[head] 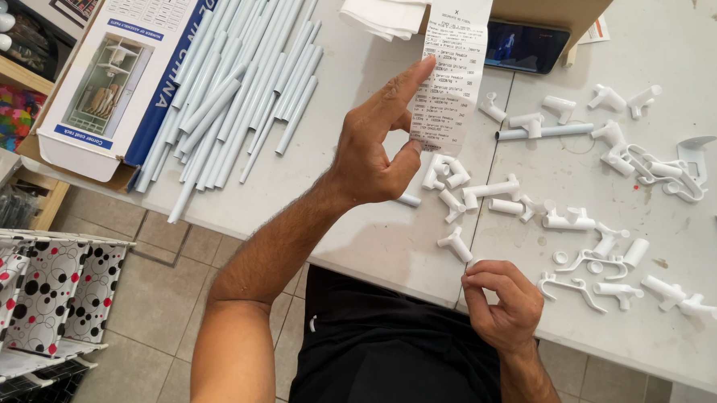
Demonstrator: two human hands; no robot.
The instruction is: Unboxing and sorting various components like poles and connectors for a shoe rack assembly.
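Observation:
My left hand (377,142) is raised over the white table (357,242) and pinches the lower edge of a long white paper receipt (451,68) between thumb and fingers, forefinger pointing up along it. My right hand (503,300) rests at the table's near edge with its fingers curled shut, nothing visible in them. A small white plastic T-connector (456,244) lies just beside it. Several more white plastic connectors (571,219) and hooks lie scattered to the right.
A pile of several white tubes (235,83) lies at the left beside an open cardboard box (122,70). A phone (526,46) and folded white cloth (387,9) sit at the back. A polka-dot fabric rack (40,292) stands on the tiled floor.

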